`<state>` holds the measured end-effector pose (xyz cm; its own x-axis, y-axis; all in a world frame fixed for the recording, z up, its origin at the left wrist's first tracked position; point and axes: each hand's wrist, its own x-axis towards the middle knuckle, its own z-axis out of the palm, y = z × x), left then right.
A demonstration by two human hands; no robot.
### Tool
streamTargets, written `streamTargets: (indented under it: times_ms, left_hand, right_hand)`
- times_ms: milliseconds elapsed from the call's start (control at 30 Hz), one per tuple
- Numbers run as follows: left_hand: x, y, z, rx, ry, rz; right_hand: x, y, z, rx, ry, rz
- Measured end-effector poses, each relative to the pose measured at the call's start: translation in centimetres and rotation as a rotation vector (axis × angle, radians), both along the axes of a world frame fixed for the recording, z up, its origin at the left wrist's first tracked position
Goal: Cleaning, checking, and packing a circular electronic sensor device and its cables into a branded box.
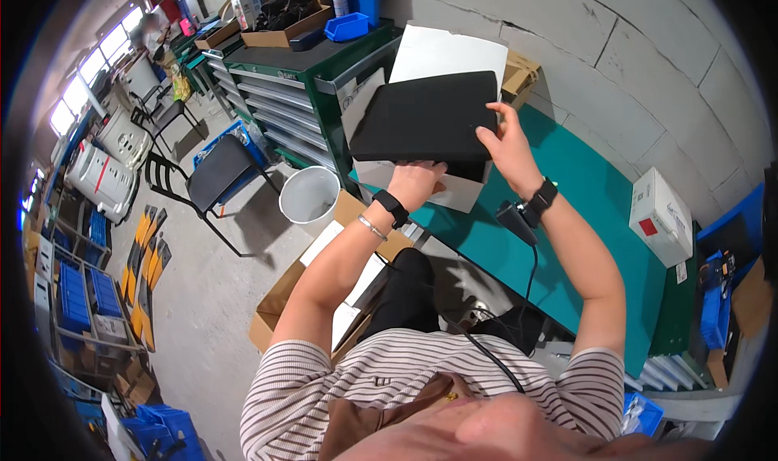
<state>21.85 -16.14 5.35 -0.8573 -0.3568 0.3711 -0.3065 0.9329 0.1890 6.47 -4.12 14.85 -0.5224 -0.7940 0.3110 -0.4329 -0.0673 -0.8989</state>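
Observation:
A flat black panel (pixel 429 117), which looks like foam, lies tilted over the open white box (pixel 462 194) on the teal table. My right hand (pixel 510 145) grips the panel's right edge, thumb and forefinger touching it. Under the near edge of the panel, at the mouth of the box, is my left hand (pixel 417 184). Its fingertips are hidden, so what they hold does not show. The box's white lid (pixel 446 54) stands raised behind the panel. A small black device (pixel 517 222) with a cable hangs at my right wrist, next to a dark band.
The teal table (pixel 600 185) runs along a block wall, with another white box (pixel 660 218) at its right. A green drawer cabinet (pixel 284 88) stands left of the open box. Nearby are a white bin (pixel 310 195), a cardboard carton (pixel 284 295) and a black chair (pixel 227 173).

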Motion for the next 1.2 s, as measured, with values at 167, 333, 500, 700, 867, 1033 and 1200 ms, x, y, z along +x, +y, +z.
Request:
streamTargets:
  times_ms: [167,333,500,700,867,1033,1200]
  left_hand:
    - [0.1,-0.2,-0.1,-0.185,0.074,-0.031]
    - [-0.2,0.1,-0.2,-0.205,0.009,0.016]
    - [-0.2,-0.3,-0.5,-0.21,0.101,-0.031]
    - [0.1,0.3,-0.1,-0.167,0.035,-0.016]
    - [0.3,0.2,-0.2,-0.181,0.047,-0.071]
    - [1.6,-0.2,0.8,-0.09,0.117,-0.224]
    - [5.0,-0.2,3.1,0.287,0.357,-0.307]
  right_hand:
    - [1.7,0.3,0.4,0.139,0.59,-0.167]
    - [-3.3,1.0,-3.0,0.481,0.47,-0.053]
    - [2.2,0.5,-3.3,0.168,1.056,-0.314]
    - [2.6,-1.3,-5.6,0.416,1.084,-0.156]
    - [2.2,-1.9,-5.4,0.524,0.986,-0.111]
    - [1.7,-2.0,-6.6,0.448,0.999,-0.128]
    - [1.5,-2.3,-6.8,0.419,1.082,-0.141]
